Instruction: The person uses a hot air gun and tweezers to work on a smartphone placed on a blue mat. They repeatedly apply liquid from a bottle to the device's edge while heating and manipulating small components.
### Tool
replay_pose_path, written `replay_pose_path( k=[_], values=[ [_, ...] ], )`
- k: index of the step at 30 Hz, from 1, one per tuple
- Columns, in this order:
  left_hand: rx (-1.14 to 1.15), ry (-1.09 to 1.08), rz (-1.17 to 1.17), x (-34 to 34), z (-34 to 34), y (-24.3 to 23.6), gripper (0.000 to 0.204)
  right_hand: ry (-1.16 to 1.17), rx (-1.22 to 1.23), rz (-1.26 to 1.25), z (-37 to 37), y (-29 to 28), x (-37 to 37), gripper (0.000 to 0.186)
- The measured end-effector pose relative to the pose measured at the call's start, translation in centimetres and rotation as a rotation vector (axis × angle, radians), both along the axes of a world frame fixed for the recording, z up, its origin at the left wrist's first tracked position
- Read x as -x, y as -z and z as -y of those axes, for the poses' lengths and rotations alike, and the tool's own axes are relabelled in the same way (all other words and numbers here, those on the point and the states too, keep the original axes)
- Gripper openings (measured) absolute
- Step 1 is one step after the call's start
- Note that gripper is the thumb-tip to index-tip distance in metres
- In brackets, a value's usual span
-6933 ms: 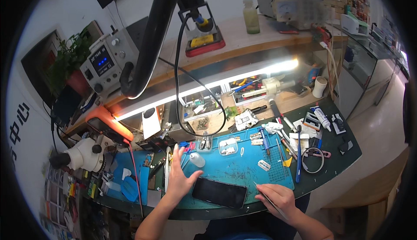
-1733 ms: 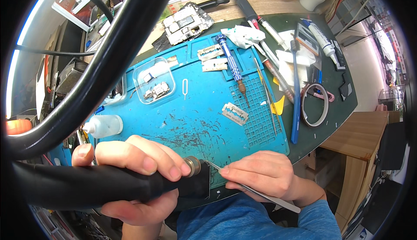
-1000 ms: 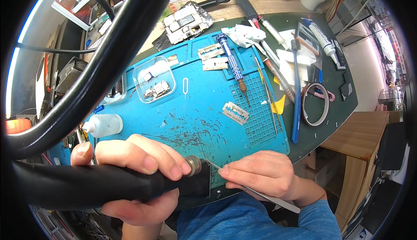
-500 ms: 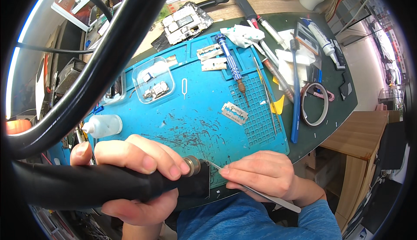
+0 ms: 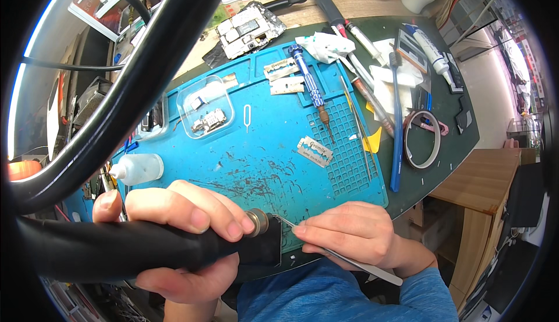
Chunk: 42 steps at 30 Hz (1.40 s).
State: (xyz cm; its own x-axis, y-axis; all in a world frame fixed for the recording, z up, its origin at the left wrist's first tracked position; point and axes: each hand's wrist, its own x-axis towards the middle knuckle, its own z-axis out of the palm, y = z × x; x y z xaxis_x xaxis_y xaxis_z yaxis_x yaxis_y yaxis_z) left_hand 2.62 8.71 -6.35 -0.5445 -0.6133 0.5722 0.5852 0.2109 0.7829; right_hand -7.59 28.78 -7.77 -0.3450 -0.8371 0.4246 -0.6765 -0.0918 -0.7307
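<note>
at the near edge of the mat (image 5: 256,153), left hand (image 5: 186,207), empty earlier, now wraps a black tube (image 5: 122,253) over the phone (image 5: 265,253); right hand (image 5: 356,232) pinches tweezers (image 5: 368,268), tips near phone corner; both hands busy at one spot.

We list, on our mat (image 5: 244,153): phone (image 5: 265,253), front edge; bottle (image 5: 142,169), left; box (image 5: 219,96), behind, rightward; screwdriver (image 5: 312,83), right of box; razor blade (image 5: 315,151), before screwdriver.

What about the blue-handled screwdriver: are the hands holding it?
No, the screwdriver lies on the blue mat, while the left hand grips a black tube and the right hand a thin metal tool.
</note>
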Motion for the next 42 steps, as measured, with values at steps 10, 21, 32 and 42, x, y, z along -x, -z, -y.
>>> replay_pose_path(
  k=[10, 21, 32, 42],
  values=[
    [-0.009, 0.010, -0.005, 0.1, 0.0, 0.1, 0.074, -0.009, -0.003, -0.006, 0.1, -0.1, 0.1, 0.036],
    [-0.027, -0.003, -0.005, 0.1, -0.1, 0.1, 0.075, -0.021, -0.003, -0.021, 0.1, 0.0, 0.1, 0.038],
    [-0.082, -0.015, -0.008, -0.7, -0.6, -1.8, 0.076, 0.185, 0.046, -0.166, 0.1, 0.8, -0.8, 0.035],
    [-0.148, 0.018, -0.066, -1.2, -0.6, -3.0, 0.077, 0.256, -0.059, -0.128, -2.5, -1.4, -1.5, 0.034]
  ],
)
